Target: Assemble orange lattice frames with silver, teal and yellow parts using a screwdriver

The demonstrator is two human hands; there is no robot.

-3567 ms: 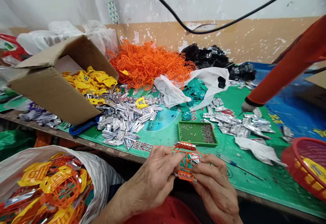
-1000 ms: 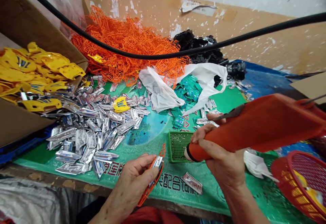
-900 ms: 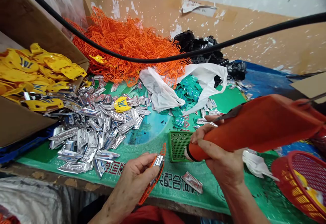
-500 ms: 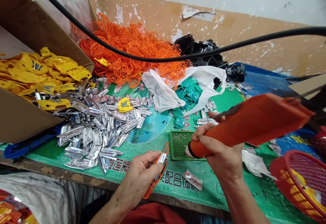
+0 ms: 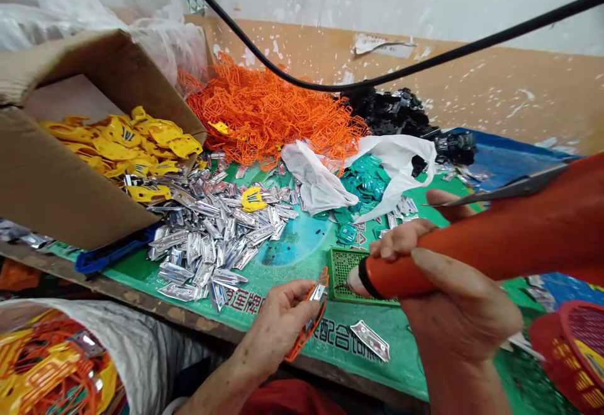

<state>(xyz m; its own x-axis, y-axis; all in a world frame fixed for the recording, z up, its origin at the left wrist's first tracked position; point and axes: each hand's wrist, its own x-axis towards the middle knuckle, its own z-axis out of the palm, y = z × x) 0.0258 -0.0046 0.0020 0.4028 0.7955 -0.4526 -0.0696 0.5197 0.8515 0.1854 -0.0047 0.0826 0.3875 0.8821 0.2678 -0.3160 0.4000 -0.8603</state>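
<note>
My left hand [image 5: 278, 324] is closed on an orange plastic frame [image 5: 309, 324] with a silver piece fitted at its top end, held upright at the table's front edge. My right hand [image 5: 443, 295] grips a large orange powered screwdriver [image 5: 495, 239], its tip pointing left at the top of the frame, just over the green screw tray [image 5: 346, 264]. A loose silver piece [image 5: 372, 339] lies on the green mat below the tool.
A heap of silver pieces [image 5: 212, 232], a cardboard box [image 5: 70, 176] of yellow parts, an orange frame pile [image 5: 268, 113], black parts [image 5: 396, 113], white bags with teal pieces [image 5: 363, 179], a red basket [image 5: 573, 339] and a bag [image 5: 56, 365] of assembled parts surround me. A black cable [image 5: 330, 85] hangs overhead.
Since 3.6 s ago my right hand took up the orange screwdriver. Over the last second its tip has come closer to the frame in my left hand; the camera tilted back.
</note>
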